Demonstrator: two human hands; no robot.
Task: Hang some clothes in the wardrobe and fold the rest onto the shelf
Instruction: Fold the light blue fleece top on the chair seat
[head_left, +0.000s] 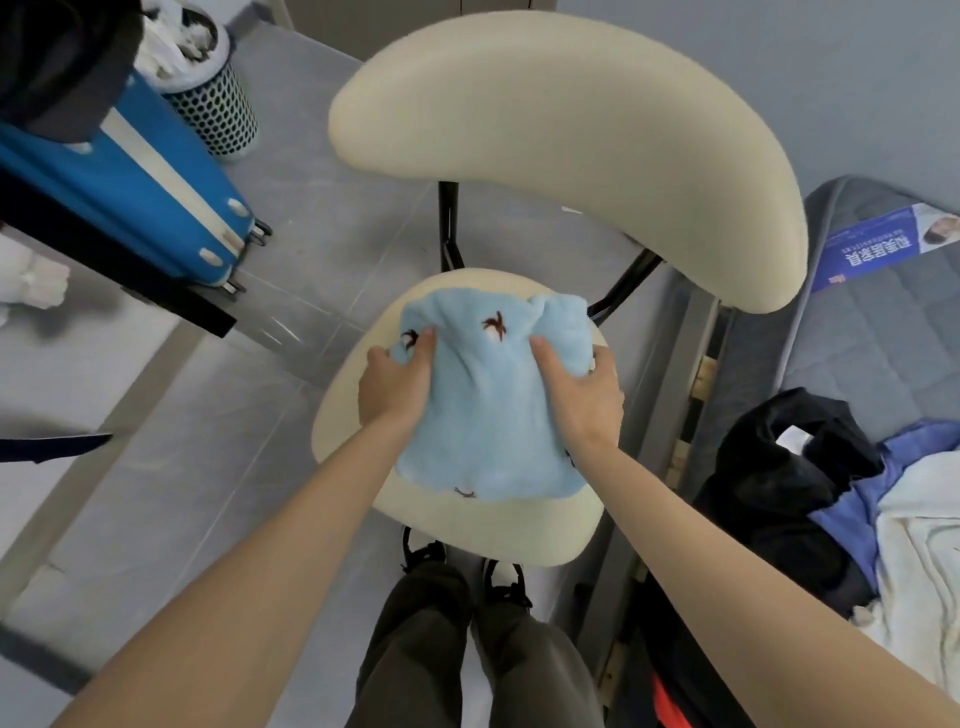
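A grey tiled floor (218, 467) is spreading under a cream chair (571, 156) with a curved backrest, seen from the head camera. A light blue fleece garment (483, 415) with small brown embroidered marks is lying bunched on the chair's seat. The left hand (395, 387) is gripping its left edge, thumb on top; the right hand (582, 395) is gripping its right edge, fingers curled into the fabric. A blue suitcase (156, 182) and a perforated waste bin (213, 104) are standing to the left. Dark clothes (779, 467) are lying heaped on the bed (883, 338) at right.
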